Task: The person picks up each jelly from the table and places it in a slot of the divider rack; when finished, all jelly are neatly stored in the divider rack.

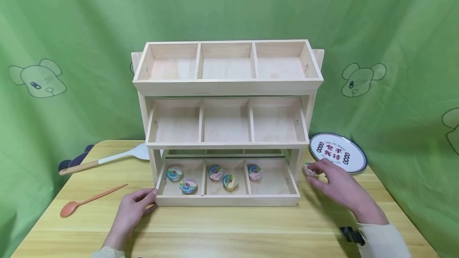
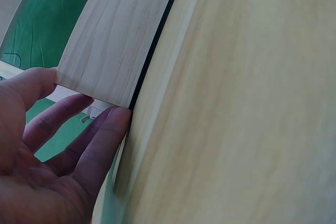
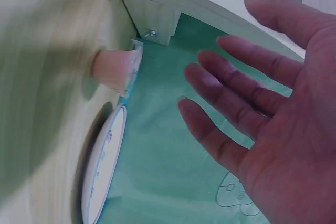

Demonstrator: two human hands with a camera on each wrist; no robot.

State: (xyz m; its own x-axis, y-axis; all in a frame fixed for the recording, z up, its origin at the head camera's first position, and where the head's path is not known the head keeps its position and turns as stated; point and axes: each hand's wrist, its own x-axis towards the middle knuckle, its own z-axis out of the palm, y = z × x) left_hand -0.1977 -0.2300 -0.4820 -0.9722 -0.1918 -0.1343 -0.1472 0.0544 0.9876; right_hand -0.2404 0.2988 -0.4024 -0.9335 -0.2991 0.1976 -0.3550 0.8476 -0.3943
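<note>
A three-tier wooden shelf rack [image 1: 229, 87] stands on the table, its bottom tray [image 1: 227, 201] split into three compartments. My left hand [image 1: 134, 212] holds that tray's front left corner, thumb at the upper edge and fingers at the end near the table. Small jelly cups lie in the tray: two in the left compartment, two in the middle, and a pink one [image 1: 255, 173] in the right. Right of the rack, my right hand [image 1: 333, 180] hovers by another pink jelly cup [image 3: 112, 69] standing on the table. Its fingers are spread and apart from the cup in the right wrist view.
An oval white plate [image 1: 337, 152] with a blue rim lies behind my right hand. At the left are a white spatula [image 1: 114, 157] with a wooden handle and an orange spoon [image 1: 89, 201]. A green curtain [image 1: 229, 7] hangs behind the rack.
</note>
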